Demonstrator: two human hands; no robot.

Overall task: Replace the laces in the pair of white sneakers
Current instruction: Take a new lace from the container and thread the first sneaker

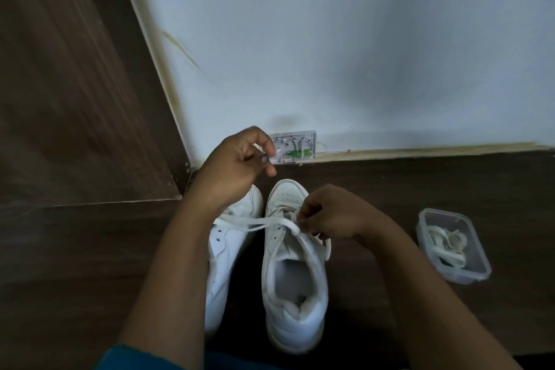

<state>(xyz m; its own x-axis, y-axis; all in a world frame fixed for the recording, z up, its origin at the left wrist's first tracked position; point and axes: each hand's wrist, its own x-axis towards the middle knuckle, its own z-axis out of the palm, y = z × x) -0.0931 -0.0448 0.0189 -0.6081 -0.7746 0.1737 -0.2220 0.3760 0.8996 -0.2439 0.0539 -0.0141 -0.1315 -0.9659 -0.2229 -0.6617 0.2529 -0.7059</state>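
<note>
Pinching lace [258, 224] at sneaker [295, 267] with right hand [333, 213] grip, left hand [237, 162] grip curled, contents unclear

legible text: none | wall box [295, 148]: markings too blurred to read

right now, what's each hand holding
Left hand: pinching the lace, pulled taut.
Right hand: pinching the same lace at the sneaker eyelets.

white left sneaker [220, 261] and right sneaker [292, 306] side by side, flat white lace [255, 223] taut across both
</note>
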